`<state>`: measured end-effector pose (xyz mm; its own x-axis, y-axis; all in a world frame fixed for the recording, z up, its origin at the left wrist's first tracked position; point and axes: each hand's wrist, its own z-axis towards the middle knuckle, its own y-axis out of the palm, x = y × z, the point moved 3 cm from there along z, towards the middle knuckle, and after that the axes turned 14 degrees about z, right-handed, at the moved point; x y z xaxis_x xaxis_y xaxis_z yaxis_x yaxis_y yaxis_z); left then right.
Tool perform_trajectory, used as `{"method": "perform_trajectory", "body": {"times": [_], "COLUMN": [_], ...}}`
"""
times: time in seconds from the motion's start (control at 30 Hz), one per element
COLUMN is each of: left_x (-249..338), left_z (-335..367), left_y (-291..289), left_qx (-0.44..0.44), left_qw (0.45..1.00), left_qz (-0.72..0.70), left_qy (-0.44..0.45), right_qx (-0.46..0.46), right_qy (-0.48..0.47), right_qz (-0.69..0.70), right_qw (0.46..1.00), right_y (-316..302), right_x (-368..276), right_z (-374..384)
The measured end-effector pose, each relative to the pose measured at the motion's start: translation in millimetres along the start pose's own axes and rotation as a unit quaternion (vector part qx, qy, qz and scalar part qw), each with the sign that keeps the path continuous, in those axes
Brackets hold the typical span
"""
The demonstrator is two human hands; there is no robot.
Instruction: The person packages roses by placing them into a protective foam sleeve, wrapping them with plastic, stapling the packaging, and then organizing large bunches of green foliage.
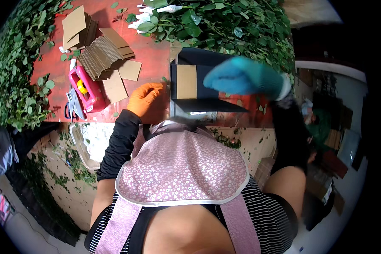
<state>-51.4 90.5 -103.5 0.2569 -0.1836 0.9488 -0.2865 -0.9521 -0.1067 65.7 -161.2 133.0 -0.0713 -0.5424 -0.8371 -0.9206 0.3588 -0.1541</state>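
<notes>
- dark sheet (207, 80) lies flat at the red table (156, 55) near edge, tan cardboard piece (186, 81) resting on its left part
- our left hand (146, 98), orange glove, sits just left of the sheet, fingers loosely curled, flat on the table, holding nothing
- our right hand (241, 76), blue glove, blurred above the sheet's right part; grip we cannot tell
- best to pin the sheet steady, keep the cardboard square
- cardboard stack (103, 53) and pink tape dispenser (86, 89) further left; cut greenery (224, 25) behind the sheet
</notes>
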Motion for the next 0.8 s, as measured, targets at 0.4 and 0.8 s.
{"method": "perform_trajectory", "body": {"times": [0.4,0.8], "left_x": [8,65], "left_z": [34,87], "left_y": [67,74], "left_qx": [-0.121,-0.204], "left_qw": [0.973,0.829], "left_qz": [0.006,0.521], "left_qy": [-0.195,-0.009], "right_qx": [0.103,0.099], "right_qy": [-0.196,-0.171], "right_qz": [-0.35,-0.278], "right_qw": [0.91,0.94], "right_y": [51,52], "right_x": [221,228], "right_z": [95,96]}}
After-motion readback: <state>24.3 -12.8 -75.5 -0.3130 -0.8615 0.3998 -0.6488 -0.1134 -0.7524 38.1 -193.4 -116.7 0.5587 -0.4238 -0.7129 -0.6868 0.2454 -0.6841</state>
